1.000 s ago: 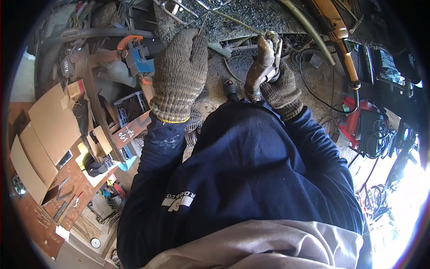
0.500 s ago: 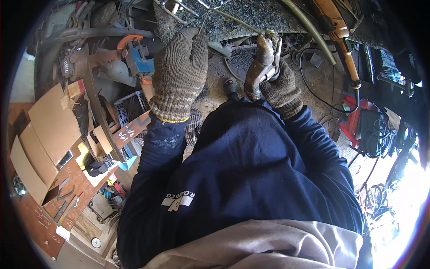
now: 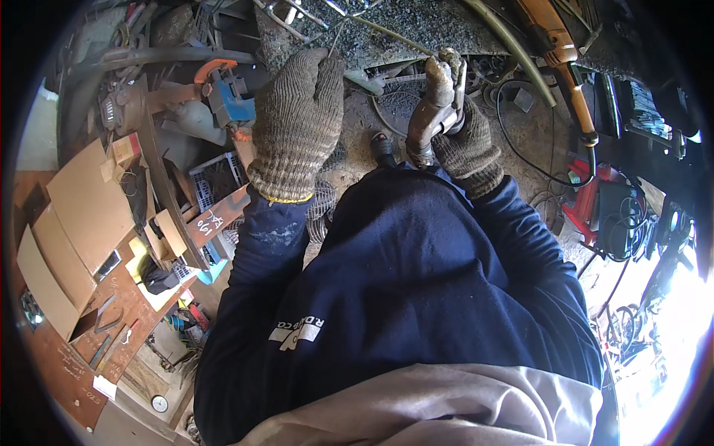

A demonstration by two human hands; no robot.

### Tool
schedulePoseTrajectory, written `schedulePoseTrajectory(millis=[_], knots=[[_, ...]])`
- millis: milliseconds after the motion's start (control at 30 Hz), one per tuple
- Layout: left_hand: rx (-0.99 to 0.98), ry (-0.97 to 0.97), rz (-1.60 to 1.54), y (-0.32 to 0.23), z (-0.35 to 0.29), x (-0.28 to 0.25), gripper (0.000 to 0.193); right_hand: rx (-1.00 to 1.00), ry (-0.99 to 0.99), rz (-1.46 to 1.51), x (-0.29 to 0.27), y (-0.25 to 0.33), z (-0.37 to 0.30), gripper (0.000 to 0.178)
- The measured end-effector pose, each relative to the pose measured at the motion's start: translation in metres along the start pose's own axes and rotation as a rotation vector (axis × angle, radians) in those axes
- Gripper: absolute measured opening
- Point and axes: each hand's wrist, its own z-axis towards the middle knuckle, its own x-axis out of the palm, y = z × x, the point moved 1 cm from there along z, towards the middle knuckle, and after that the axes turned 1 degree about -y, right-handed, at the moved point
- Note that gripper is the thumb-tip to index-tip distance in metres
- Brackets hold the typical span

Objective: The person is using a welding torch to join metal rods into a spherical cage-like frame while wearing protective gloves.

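Both of my hands wear brown knitted work gloves. My right hand (image 3: pixel 470 152) is closed around a worn welding electrode holder (image 3: pixel 428 119). A thin welding electrode (image 3: pixel 390 33) runs from its jaws up and to the left, over the bench. My left hand (image 3: pixel 297 111) is closed at the near edge of the bench, back of the glove up. A short, thin metal rod (image 3: pixel 337 39) sticks up from between its thumb and forefinger; the other fingertips are hidden. Ahead of the left hand lies a metal rod frame (image 3: pixel 290 18).
The speckled, gritty bench top (image 3: pixel 372 44) spans the far side. An orange angle grinder (image 3: pixel 554 41) and its cable hang at the right. On the left are a blue-and-orange tool (image 3: pixel 229 100), cardboard (image 3: pixel 89 201) and a brown board (image 3: pixel 63 364) with hand tools. A red object (image 3: pixel 584 197) stands at right.
Almost nothing differs. My left hand has shifted very slightly; the right hand and the electrode holder stay in place.
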Motion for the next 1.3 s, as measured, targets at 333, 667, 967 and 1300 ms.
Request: schedulePoseTrajectory(millis=[333, 667, 967, 1300], knots=[[-0.045, -0.014, -0.029, 0.002, 0.0, 0.001, 0.018, -0.065, 0.001, -0.338, -0.002, 0.003, 0.0, 0.063], [-0.059, 0.159, 0.084, 0.003, -0.003, -0.001, 0.034, 0.016, -0.133, 0.044, -0.015, 0.002, -0.014, 0.053], [-0.077, 0.028, -0.095, 0.005, 0.0, 0.003, 0.02, 0.282, -0.119, -0.481, -0.031, 0.034, -0.007, 0.044], [-0.076, 0.048, -0.02, 0.004, -0.001, 0.004, 0.021, 0.044, -0.079, -0.685, -0.033, 0.026, -0.014, 0.035]])
